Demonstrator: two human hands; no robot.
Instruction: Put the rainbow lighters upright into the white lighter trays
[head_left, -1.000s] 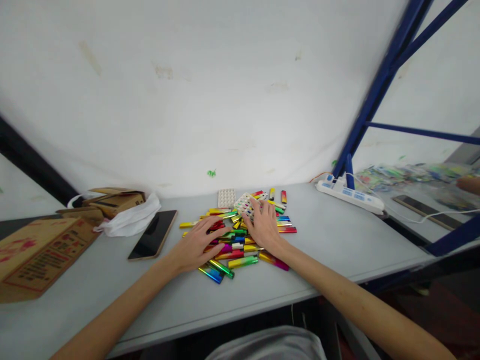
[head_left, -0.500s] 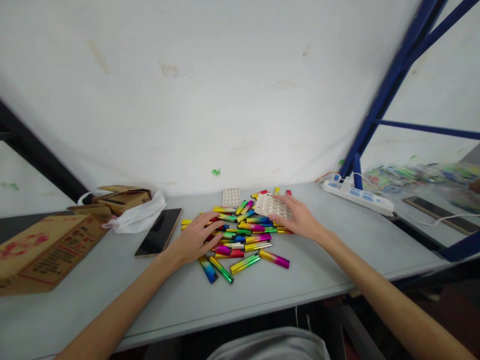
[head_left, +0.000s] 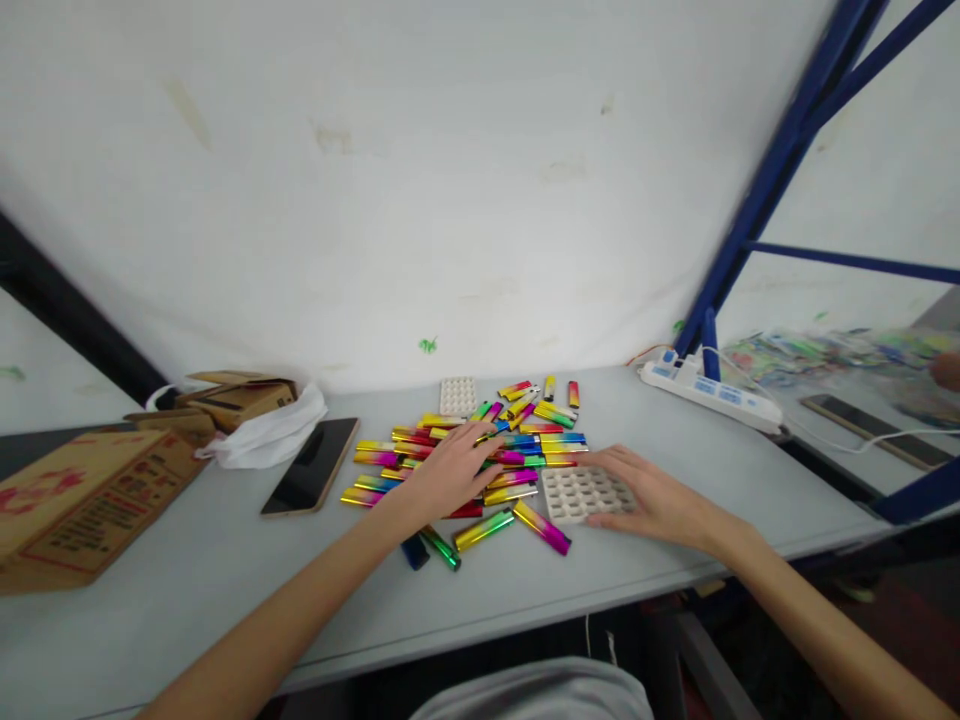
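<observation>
Shiny two-tone lighters [head_left: 484, 530] in yellow, pink, green, blue and red lie in a loose pile mid-table. My left hand [head_left: 454, 468] rests over the middle of the pile, fingers apart and reaching right; whatever lies under the palm is hidden. At the pile's right edge, my right hand [head_left: 660, 500] grips a small off-white tray with rows of square holes [head_left: 577, 495] between thumb and fingers. This tray sits low, at or near the tabletop. Another off-white holed tray [head_left: 457, 396] lies flat behind the pile, by the wall.
A dark phone [head_left: 311, 467] lies left of the pile. Farther left are cardboard boxes [head_left: 112, 505] and a white plastic bag [head_left: 266, 430]. A power strip [head_left: 712, 395] stands at the right beside a blue frame post [head_left: 780, 175]. Another person's hand [head_left: 946, 370] shows at the far right.
My right hand has brought the tray from the back of the pile toward me and slightly right. My left hand has slid right and a little up across the lighters.
</observation>
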